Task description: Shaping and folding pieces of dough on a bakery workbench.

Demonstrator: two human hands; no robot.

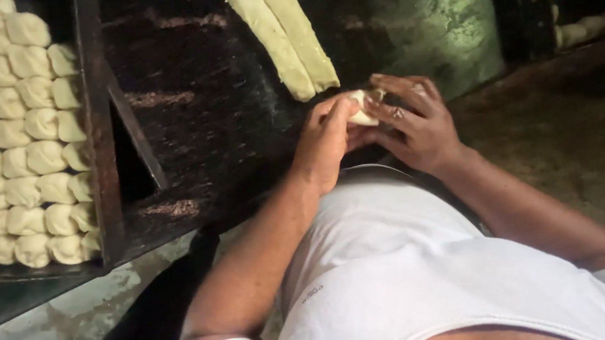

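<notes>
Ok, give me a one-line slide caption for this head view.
Both hands, left hand and right hand, pinch a small dough piece beside two dough ropes and a tray of dough pieces.

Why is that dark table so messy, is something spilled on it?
Nothing looks spilled. The dark worktable has pale floury smears near its far right end. The shaped pale dough pieces sit in neat rows on the left, two long dough rolls lie side by side, and both hands hold one small dough lump.

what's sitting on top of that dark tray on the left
Rows of pale shaped dough pieces lie packed side by side on the dark tray. They cover nearly all of its surface, and the picture's left edge cuts off the rest.
</notes>
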